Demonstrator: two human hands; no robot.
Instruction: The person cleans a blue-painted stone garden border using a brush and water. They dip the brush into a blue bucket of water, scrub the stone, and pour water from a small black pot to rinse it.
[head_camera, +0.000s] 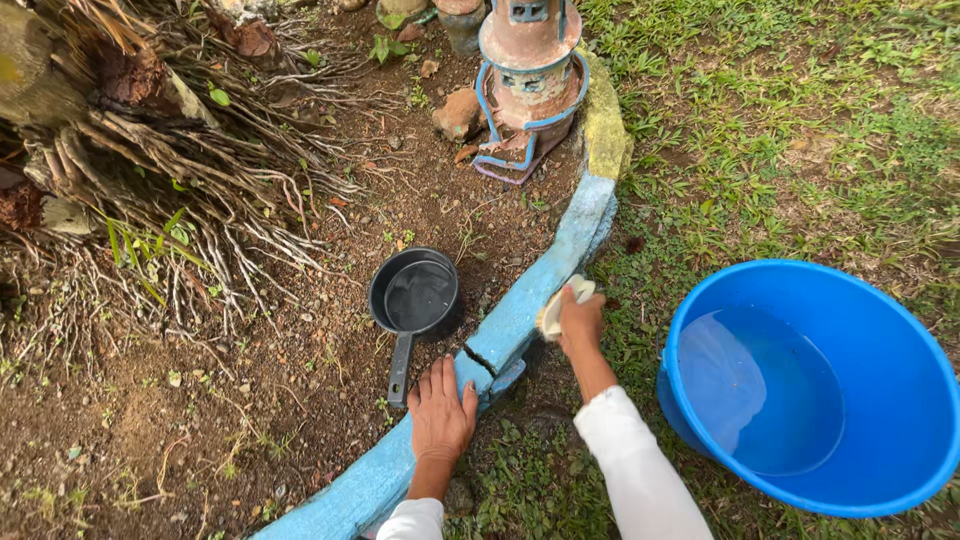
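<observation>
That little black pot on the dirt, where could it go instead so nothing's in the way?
Bare soil lies left of the pot, between the roots and the blue curb, and lower left too. Open grass sits above the blue tub. It is crowded near the rusty lantern and stones, and where the left hand and right hand with its cloth meet the curb.

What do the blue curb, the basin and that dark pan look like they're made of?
Curb: likely painted concrete or masonry; the matte blue coat is worn, and a crack runs across by the left hand. Basin: glossy blue plastic, by its smooth sheen and thin rim. Pan: dark, probably coated metal, with a long handle.
</observation>
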